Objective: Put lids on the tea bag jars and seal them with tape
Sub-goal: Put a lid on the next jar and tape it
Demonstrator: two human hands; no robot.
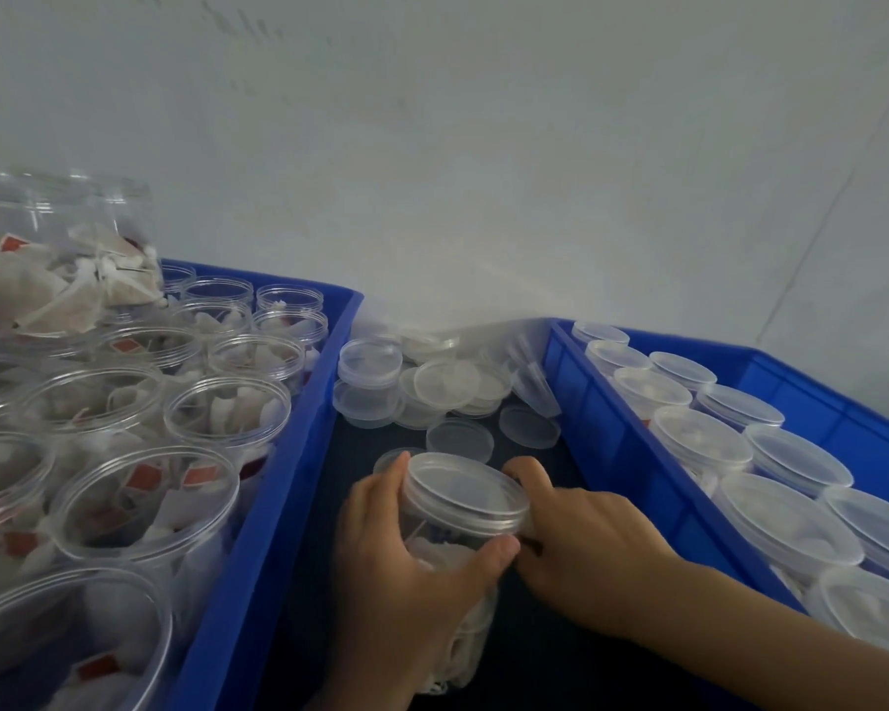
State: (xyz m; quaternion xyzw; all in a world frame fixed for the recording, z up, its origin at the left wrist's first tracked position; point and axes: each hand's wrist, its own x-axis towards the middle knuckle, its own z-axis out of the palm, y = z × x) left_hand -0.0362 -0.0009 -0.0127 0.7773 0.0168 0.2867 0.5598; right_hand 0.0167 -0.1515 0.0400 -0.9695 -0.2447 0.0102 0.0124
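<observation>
1. The tea bag jar [447,572] stands on the dark desk [550,659] between two blue crates, a clear lid [465,490] sitting on its mouth.
2. The left hand [406,572] grasps the jar's body, thumb curled across the front just below the lid.
3. The right hand [581,541] grips the lid's right edge, its fingers curled round the rim.
4. The left crate [257,531] holds open jars of tea bags.
5. The right crate [632,454] holds lidded jars.
6. Loose lids [432,387] lie heaped on the desk behind the jar.
</observation>
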